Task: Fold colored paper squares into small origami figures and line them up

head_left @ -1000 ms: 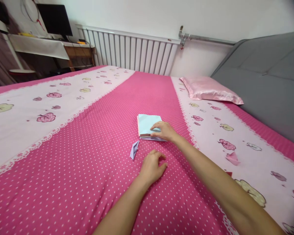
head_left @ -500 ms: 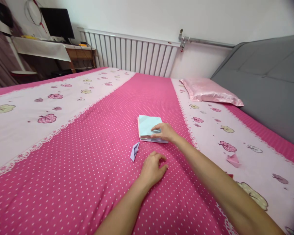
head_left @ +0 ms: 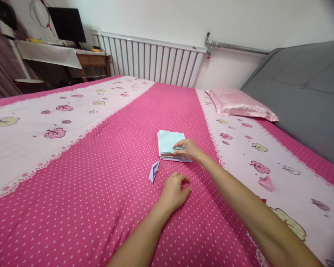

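A stack of coloured paper squares (head_left: 168, 142), light blue on top, lies on the pink dotted bedspread (head_left: 100, 193). My right hand (head_left: 188, 149) rests on the stack's near right corner, fingers pinching at the top sheets. My left hand (head_left: 173, 192) lies on the bedspread just in front of the stack, fingers loosely curled, nothing in it. A small folded lilac paper piece (head_left: 153, 171) lies to the left of my left hand, untouched.
A folded pink paper piece (head_left: 266, 183) and a red scrap (head_left: 263, 200) lie on the pale band at the right. A pink pillow (head_left: 239, 105) sits by the grey headboard (head_left: 303, 96). A white radiator (head_left: 153, 61) and a desk with a monitor (head_left: 68, 26) stand behind the bed.
Almost nothing: both hands stay where they were, the right on the paper stack. The view has shifted very slightly.
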Motion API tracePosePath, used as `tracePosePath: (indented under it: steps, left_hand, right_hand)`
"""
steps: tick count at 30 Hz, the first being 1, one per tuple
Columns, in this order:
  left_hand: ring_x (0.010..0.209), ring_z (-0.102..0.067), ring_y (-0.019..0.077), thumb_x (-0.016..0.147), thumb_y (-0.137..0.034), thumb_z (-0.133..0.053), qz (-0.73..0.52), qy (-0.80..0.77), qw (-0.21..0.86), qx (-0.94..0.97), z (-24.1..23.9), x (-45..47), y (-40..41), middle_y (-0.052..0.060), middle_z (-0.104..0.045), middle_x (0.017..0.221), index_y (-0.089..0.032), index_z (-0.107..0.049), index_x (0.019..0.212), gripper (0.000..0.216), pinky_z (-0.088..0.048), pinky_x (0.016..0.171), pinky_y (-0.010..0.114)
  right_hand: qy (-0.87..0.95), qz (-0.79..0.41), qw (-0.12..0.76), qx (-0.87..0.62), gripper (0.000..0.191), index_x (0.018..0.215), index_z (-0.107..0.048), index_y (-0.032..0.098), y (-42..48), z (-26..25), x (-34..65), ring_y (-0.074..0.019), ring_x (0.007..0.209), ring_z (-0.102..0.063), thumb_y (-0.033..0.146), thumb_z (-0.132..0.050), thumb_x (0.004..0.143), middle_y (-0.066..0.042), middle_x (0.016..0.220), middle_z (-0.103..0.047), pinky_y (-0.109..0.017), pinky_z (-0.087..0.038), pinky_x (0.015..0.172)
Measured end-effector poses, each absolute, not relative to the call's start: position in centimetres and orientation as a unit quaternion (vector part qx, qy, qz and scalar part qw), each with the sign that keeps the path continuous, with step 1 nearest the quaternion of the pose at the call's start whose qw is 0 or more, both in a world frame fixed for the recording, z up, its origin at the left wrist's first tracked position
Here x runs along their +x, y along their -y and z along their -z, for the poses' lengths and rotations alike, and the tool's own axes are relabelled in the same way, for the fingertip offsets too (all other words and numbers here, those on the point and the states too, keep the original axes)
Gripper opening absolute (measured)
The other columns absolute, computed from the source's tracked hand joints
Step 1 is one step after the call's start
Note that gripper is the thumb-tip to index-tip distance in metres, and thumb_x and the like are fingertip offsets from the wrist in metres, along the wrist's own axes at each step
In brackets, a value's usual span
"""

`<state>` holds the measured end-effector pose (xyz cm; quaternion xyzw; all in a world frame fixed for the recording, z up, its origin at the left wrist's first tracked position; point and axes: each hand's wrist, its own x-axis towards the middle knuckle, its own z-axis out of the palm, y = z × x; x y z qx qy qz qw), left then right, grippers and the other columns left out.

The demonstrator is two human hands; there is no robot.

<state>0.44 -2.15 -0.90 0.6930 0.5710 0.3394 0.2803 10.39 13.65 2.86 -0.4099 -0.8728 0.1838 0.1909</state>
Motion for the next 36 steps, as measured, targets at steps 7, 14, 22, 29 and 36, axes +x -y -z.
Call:
tracePosePath:
  steps: [7,14,22,29,36]
  left_hand:
    - [0.070,-0.054,0.0168,0.070,-0.016,-0.060,-0.343,-0.570,0.284,0.690,0.9,0.5,2.2,0.006,-0.059,0.082,-0.014,-0.065,0.087,0.018,-0.042,0.067,0.028]
    - [0.069,-0.053,0.0165,0.069,-0.015,-0.060,-0.352,-0.566,0.289,0.687,0.7,0.5,2.2,0.006,-0.060,0.082,-0.014,-0.065,0.086,0.017,-0.042,0.065,0.028]
    - [0.067,-0.053,0.0161,0.067,-0.012,-0.061,-0.393,-0.562,0.306,0.660,0.5,0.6,2.1,0.003,-0.059,0.075,-0.016,-0.066,0.080,0.015,-0.042,0.067,0.028]
    - [0.077,-0.058,0.0196,0.069,-0.016,-0.060,-0.480,-0.595,0.359,0.535,0.7,0.0,1.3,0.007,-0.064,0.081,-0.015,-0.065,0.083,0.015,-0.043,0.079,0.035]
    - [0.061,-0.064,0.0208,0.080,-0.055,-0.042,-0.495,-0.542,0.572,0.367,-0.3,-0.2,0.8,0.011,-0.069,0.073,-0.011,-0.063,0.083,0.049,-0.050,0.061,0.032]
  right_hand:
    - [0.881,-0.161,0.198,-0.398,0.019,0.089,-0.072,0.023,-13.5,-2.8,10.3,-0.0188,0.087,-0.065,0.028,-0.067,0.071,-0.002,0.092,-0.072,-0.027,-0.046,0.078]
    - [0.872,-0.087,0.234,-0.420,0.011,0.072,-0.070,0.021,-11.5,-2.2,8.9,-0.0199,0.090,-0.061,0.018,-0.060,0.069,-0.004,0.092,-0.071,-0.029,-0.043,0.082]
    - [0.725,0.006,0.367,-0.584,0.018,0.081,-0.063,0.015,-10.5,-4.6,9.9,-0.0237,0.074,-0.064,0.022,-0.048,0.076,-0.010,0.079,-0.069,-0.033,-0.046,0.066]
    - [0.690,0.181,0.501,-0.490,0.008,0.079,-0.060,0.017,-2.4,-8.0,16.1,-0.0219,0.079,-0.063,0.017,-0.055,0.074,-0.006,0.083,-0.070,-0.036,-0.047,0.075]
    - [0.839,-0.019,0.342,-0.423,0.016,0.081,-0.061,0.021,6.9,-3.1,15.7,-0.0221,0.082,-0.064,0.009,-0.050,0.078,-0.007,0.085,-0.070,-0.036,-0.050,0.073]
